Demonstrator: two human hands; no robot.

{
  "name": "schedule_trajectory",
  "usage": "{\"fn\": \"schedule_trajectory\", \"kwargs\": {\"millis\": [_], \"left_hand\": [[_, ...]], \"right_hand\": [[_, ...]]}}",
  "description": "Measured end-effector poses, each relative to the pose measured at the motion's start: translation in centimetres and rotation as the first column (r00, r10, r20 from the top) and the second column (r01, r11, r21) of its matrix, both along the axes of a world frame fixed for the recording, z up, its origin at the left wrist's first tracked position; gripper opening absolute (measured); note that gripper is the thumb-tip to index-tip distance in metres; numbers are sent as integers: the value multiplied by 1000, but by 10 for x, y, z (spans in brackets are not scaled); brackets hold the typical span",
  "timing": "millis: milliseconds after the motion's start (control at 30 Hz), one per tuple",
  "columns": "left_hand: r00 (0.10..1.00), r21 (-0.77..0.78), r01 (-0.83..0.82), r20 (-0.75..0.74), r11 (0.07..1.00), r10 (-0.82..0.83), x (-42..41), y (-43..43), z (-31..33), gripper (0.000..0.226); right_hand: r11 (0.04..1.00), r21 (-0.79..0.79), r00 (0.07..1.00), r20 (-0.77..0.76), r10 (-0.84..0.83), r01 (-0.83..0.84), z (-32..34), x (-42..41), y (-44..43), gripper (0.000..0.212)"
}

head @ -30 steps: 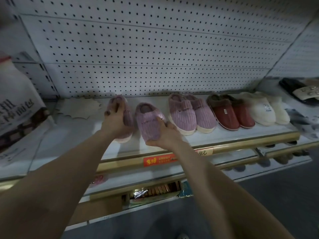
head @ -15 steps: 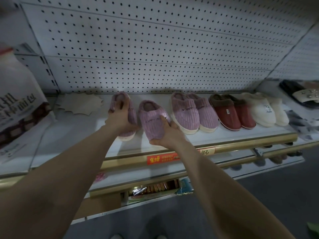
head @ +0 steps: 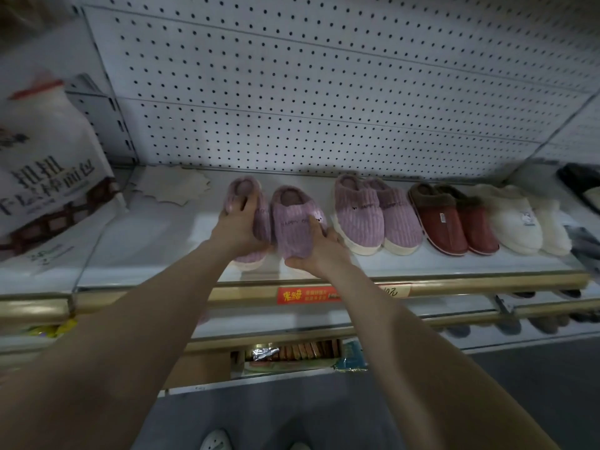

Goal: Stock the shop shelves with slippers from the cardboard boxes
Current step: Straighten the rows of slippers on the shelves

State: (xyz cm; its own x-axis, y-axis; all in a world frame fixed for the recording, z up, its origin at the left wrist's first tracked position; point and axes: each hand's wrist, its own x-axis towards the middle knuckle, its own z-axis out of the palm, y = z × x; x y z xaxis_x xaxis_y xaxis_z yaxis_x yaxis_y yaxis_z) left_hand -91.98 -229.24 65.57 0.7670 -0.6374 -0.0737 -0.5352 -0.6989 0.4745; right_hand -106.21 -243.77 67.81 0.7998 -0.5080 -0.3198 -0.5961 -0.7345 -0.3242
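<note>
Two purple corduroy slippers are in my hands on the white shelf [head: 156,254]. My left hand [head: 238,227] grips the left purple slipper [head: 242,193] over its top, its pale sole resting on the shelf. My right hand [head: 316,250] holds the right purple slipper [head: 293,227] by its toe end and side, close against the left one. Both slippers point heel towards the pegboard. No cardboard box shows in this view.
To the right stand another purple pair [head: 373,216], a red pair [head: 451,225] and a white fluffy pair [head: 522,222]. A pegboard wall [head: 324,108] backs the shelf. A large printed bag [head: 42,177] sits at left. A lower shelf [head: 292,352] holds packets.
Both hands have brought the two purple slippers closer together, side by side on the shelf. The camera has moved nearer and tilted a little.
</note>
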Motion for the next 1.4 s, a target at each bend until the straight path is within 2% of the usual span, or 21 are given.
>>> {"fn": "schedule_trajectory", "kwargs": {"millis": [233, 367, 467, 1267, 1400], "left_hand": [[1000, -22, 23, 0, 999, -23, -20, 5, 5, 135], [999, 76, 42, -22, 996, -40, -24, 11, 1, 146], [997, 76, 70, 11, 995, -71, -20, 12, -3, 147], [992, 93, 121, 35, 988, -125, 31, -2, -6, 142], [987, 79, 133, 77, 988, -139, 33, -5, -5, 140]], "right_hand": [[999, -18, 999, 26, 41, -41, -1, -1, -1, 125], [997, -18, 998, 3, 70, -70, -4, -2, -2, 129], [998, -15, 998, 23, 54, -54, -8, 5, -1, 128], [999, 22, 993, 116, -29, 26, -17, 52, -5, 126], [999, 27, 992, 125, -26, 22, -16, 55, -6, 125]]}}
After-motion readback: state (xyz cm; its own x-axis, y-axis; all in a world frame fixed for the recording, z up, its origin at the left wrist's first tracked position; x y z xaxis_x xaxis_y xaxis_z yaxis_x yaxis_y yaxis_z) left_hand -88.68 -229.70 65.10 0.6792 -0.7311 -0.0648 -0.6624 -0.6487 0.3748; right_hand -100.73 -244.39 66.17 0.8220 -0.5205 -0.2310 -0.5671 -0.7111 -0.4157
